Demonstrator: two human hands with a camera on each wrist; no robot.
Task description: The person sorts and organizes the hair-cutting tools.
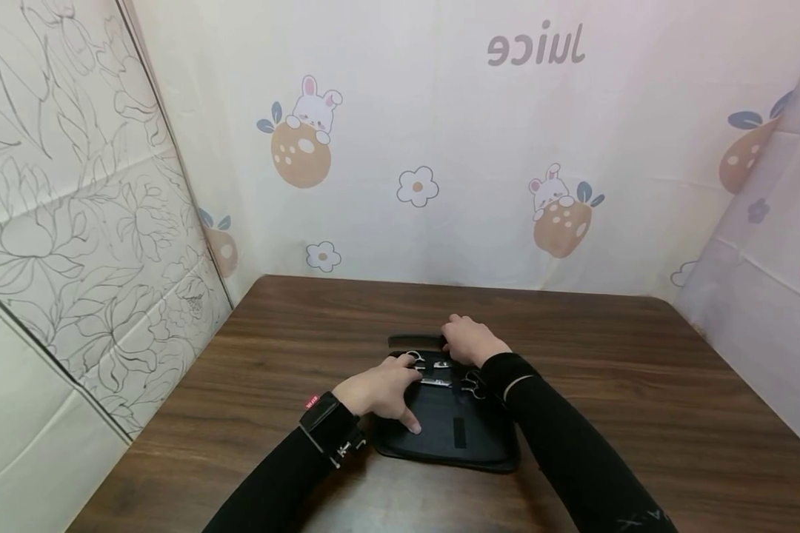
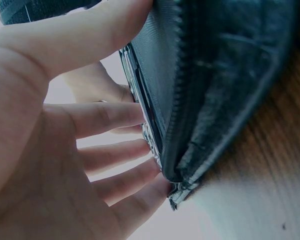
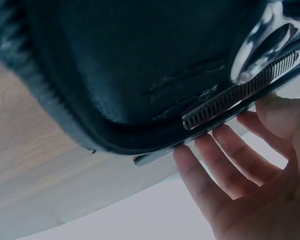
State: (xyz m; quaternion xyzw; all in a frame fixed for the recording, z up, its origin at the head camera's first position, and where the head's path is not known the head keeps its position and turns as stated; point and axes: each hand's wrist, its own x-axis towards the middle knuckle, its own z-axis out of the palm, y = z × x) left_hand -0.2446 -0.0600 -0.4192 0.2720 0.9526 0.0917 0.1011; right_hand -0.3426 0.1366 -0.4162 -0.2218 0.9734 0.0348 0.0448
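A black zip case (image 1: 440, 438) lies on the table in front of me, several metal grooming tools (image 1: 436, 383) strapped across its upper part. At its right side, scissors handles (image 1: 472, 385) show. My left hand (image 1: 381, 389) rests spread on the case's left side, thumb on the bare lower part and straight fingertips by the tools. Beyond the far edge is a dark comb (image 1: 415, 341); my right hand (image 1: 470, 342) pinches its right end. In the right wrist view, a toothed strip (image 3: 225, 100) runs along the rim near my thumb, and the fingers meet the outer side.
The brown wooden table (image 1: 613, 392) extends on both sides of the case. A printed curtain (image 1: 373, 148) hangs behind it, and a flower-patterned panel (image 1: 73, 192) stands at the left. Black sleeves and wrist straps (image 1: 333, 426) cover both forearms.
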